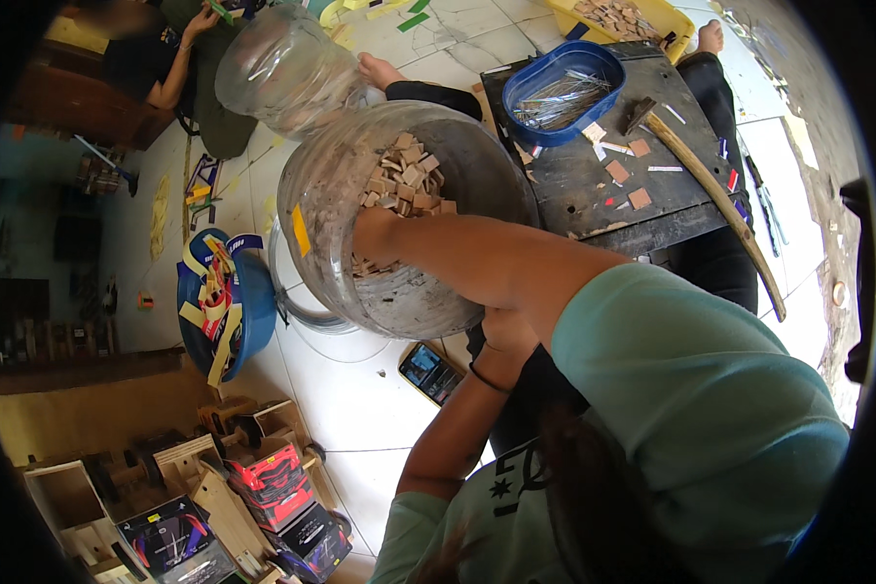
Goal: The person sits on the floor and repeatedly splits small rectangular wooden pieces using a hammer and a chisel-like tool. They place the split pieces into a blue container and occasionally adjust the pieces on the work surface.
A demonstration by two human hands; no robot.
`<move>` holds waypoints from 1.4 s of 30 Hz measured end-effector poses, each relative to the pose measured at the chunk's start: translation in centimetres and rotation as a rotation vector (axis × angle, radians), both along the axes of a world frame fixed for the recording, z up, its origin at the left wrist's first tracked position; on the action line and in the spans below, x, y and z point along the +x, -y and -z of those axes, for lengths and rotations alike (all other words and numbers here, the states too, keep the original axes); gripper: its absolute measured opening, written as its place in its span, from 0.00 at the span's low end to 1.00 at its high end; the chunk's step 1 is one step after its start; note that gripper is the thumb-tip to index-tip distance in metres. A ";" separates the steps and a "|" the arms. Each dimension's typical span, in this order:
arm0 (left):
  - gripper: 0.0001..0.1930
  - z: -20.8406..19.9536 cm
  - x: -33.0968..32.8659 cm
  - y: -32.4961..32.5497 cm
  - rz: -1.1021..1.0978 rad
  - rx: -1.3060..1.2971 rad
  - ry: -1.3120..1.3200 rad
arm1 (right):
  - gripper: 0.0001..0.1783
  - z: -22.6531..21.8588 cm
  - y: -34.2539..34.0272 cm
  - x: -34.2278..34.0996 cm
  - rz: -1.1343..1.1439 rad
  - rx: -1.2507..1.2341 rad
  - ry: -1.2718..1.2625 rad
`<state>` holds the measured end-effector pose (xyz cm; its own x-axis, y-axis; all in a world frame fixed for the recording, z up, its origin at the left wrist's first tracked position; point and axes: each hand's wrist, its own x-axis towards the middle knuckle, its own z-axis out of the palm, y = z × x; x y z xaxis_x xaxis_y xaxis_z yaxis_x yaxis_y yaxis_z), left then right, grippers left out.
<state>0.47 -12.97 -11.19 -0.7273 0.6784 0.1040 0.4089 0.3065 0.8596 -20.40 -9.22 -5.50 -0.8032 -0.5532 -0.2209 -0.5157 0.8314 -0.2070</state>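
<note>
A big clear plastic jar [326, 180] lies tipped on its side in front of me, its mouth toward the right. Inside it is a heap of small square wooden pieces [407, 175]. My right arm reaches through the mouth, and my right hand [372, 234] is down among the pieces, its fingers hidden. Below my right forearm, my left hand [508, 329] is closed at the jar's lower rim, partly covered by that forearm. A strip of yellow tape [300, 231] sticks to the jar's wall.
A dark board [594, 185] at right bears a blue tub [608, 95] of thin metal rods and a wooden-handled hammer [715, 190]. A phone [430, 373], wire coil [311, 311] and blue bucket [253, 326] of strips lie around. Another clear jar [287, 73] stands beyond, near another person [170, 83].
</note>
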 end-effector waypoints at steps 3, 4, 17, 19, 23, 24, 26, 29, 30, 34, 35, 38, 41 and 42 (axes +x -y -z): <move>0.23 -1.5 -0.3 -0.1 -0.043 -0.166 -0.389 | 0.31 -1.0 0.0 -0.2 0.135 -0.061 0.109; 0.22 -1.5 -0.5 -0.5 -0.073 -0.184 -0.499 | 0.30 -1.2 -0.1 -0.4 0.190 -0.126 0.135; 0.10 -7.3 -3.6 -2.7 -0.235 -0.351 -1.079 | 0.27 -6.5 -3.4 -0.1 0.624 -1.079 0.718; 0.08 -8.8 -4.2 -2.8 -0.245 -0.366 -1.054 | 0.23 -9.5 -4.4 1.8 0.574 -1.265 0.788; 0.09 -11.5 -6.7 -3.0 -0.322 -0.289 -1.091 | 0.19 -15.1 -9.8 6.0 0.508 -1.411 0.792; 0.10 -12.1 -7.4 -2.9 -0.339 -0.248 -1.119 | 0.19 -16.1 -11.6 7.2 0.455 -1.460 0.808; 0.12 -13.3 -9.0 -2.5 -0.339 -0.343 -1.097 | 0.19 -17.5 -15.9 9.3 0.492 -1.473 0.739; 0.17 -15.4 -12.6 -1.8 -0.264 -0.286 -1.190 | 0.23 -18.2 -23.0 12.6 0.672 -1.282 0.631; 0.18 -16.1 -13.8 -1.7 -0.271 -0.288 -1.157 | 0.23 -18.2 -25.0 13.7 0.702 -1.227 0.625; 0.20 -19.0 -18.7 -0.7 -0.287 -0.355 -1.146 | 0.23 -15.5 -28.3 17.0 0.868 -1.056 0.483; 0.20 -19.4 -19.8 -0.5 -0.303 -0.372 -1.130 | 0.24 -14.9 -28.7 17.8 0.837 -1.073 0.427; 0.19 -20.0 -22.2 0.1 -0.370 -0.398 -1.134 | 0.20 -12.4 -27.8 18.5 0.746 -0.862 0.247; 0.20 -20.4 -23.1 0.6 -0.475 -0.493 -1.006 | 0.22 -10.6 -26.7 19.3 0.481 -0.443 -0.078; 0.21 -20.2 -22.9 0.4 -0.502 -0.410 -1.142 | 0.23 -10.2 -26.5 19.6 0.449 -0.391 -0.112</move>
<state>-22.42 -13.42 9.05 -0.5481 0.4904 0.6775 0.6051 0.7917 -0.0836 -0.76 17.33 4.68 -0.9835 -0.1784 0.0301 -0.1689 0.8458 -0.5061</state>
